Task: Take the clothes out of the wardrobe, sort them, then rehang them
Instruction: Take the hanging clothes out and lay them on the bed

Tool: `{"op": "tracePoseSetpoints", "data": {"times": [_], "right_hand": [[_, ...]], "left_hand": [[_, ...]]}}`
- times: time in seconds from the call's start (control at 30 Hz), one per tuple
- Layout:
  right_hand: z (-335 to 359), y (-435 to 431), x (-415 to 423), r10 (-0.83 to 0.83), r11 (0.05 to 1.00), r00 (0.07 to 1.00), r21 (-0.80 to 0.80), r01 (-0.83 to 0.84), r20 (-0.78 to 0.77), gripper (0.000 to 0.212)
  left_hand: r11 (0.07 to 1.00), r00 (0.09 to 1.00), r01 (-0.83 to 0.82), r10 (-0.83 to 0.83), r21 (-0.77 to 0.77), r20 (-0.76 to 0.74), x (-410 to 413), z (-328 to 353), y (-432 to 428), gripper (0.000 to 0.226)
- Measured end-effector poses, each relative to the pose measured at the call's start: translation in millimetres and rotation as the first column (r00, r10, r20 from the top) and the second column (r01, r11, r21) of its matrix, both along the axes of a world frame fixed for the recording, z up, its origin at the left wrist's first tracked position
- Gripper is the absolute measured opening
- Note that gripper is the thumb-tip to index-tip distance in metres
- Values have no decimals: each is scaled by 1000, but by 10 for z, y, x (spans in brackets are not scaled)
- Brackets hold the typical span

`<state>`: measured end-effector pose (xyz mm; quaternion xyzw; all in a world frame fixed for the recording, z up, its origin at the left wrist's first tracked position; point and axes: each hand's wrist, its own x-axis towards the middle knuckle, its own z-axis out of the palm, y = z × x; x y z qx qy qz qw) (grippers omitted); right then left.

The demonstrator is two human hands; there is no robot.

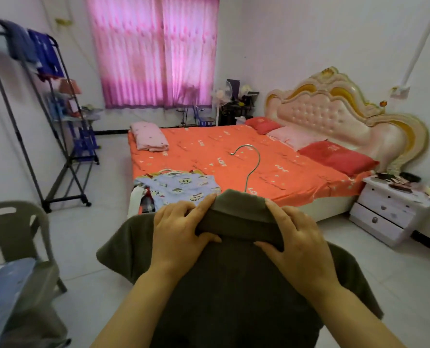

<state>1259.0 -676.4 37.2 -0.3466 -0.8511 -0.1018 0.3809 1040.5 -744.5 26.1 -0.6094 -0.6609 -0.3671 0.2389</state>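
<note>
In front of the bed (208, 151) | olive shirt (234, 285) held up on wire hanger (252, 169), hook above the collar | left hand (181, 229) and right hand (299, 237): fingers curled over the collar, thumbs beneath, gripping | blue printed garment (181, 187) lies on bed's near corner

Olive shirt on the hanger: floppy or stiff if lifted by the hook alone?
Probably floppy: the olive shirt drapes and its sleeves droop at both sides. Likely light, given that only a thin wire hook rises above the collar to carry it. It may slide off-centre once the left hand and right hand release the collar they grip.
</note>
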Motion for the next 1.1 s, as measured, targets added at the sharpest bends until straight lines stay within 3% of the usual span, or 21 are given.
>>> {"op": "tracePoseSetpoints", "data": {"times": [0.37, 0.6, 0.77, 1.1], "right_hand": [[-113, 1754, -756, 247, 968, 969, -32, -247, -6, 89], [-232, 2659, -1341, 317, 947, 948, -67, -314, 28, 91], [-417, 3366, -1934, 336, 941, 939, -63, -332, 67, 89], [-652, 4817, -3520, 375, 920, 924, -152, -361, 77, 87]], "left_hand": [[972, 973, -231, 232, -43, 1, -522, -118, 1220, 71], [950, 952, -305, 306, -62, 20, -985, -297, 1987, 78], [940, 939, -325, 334, -104, 84, -1523, -532, 2638, 70], [920, 923, -363, 377, -150, 73, -3076, -762, 4025, 76]]}}
